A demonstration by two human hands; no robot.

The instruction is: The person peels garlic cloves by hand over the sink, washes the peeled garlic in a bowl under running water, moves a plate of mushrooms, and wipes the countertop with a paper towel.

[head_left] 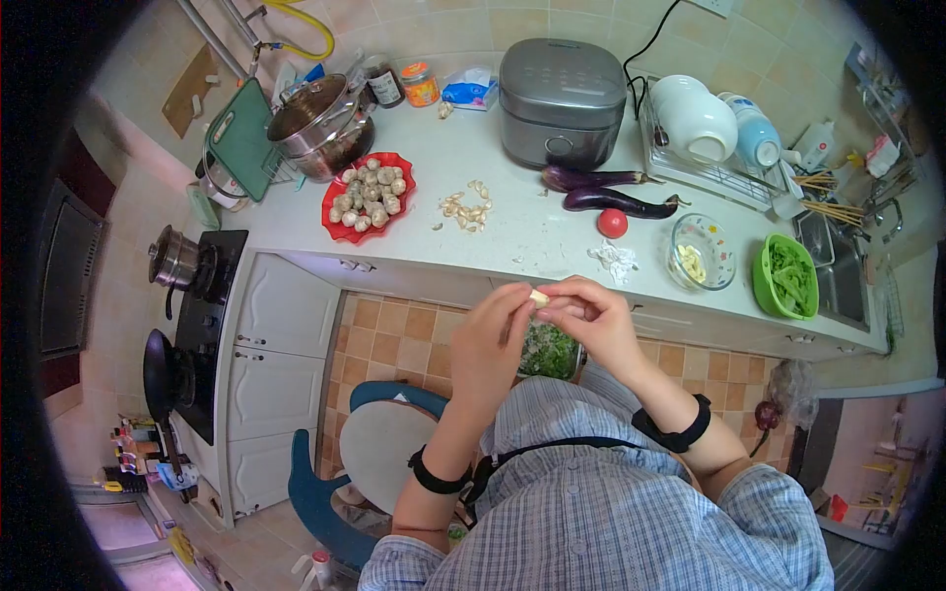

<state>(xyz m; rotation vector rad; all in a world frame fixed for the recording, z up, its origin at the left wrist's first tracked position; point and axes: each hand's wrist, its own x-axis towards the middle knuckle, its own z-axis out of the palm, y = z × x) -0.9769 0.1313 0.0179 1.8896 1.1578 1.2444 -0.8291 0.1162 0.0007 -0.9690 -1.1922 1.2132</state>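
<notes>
Over the counter's front edge, my left hand (490,340) and my right hand (596,320) meet with fingertips pinched on one small pale garlic clove (538,297). Just beyond them, white garlic skins (615,259) are scattered on the counter. To their right, a clear glass bowl (727,258) with a flower pattern holds several peeled cloves (690,264). Farther back on the left lies a loose group of unpeeled cloves (465,212). Below my hands, a container with chopped-looking greens (552,350) is partly hidden by my right hand and shirt.
Two eggplants (616,202) and a red tomato (612,224) lie before a rice cooker (560,108). A green basket of leafy vegetables (788,281) stands by the sink (843,281). At left are a red plate (330,219) of round whitish-brown pieces, a steamer pot (330,148) and a stove (202,335).
</notes>
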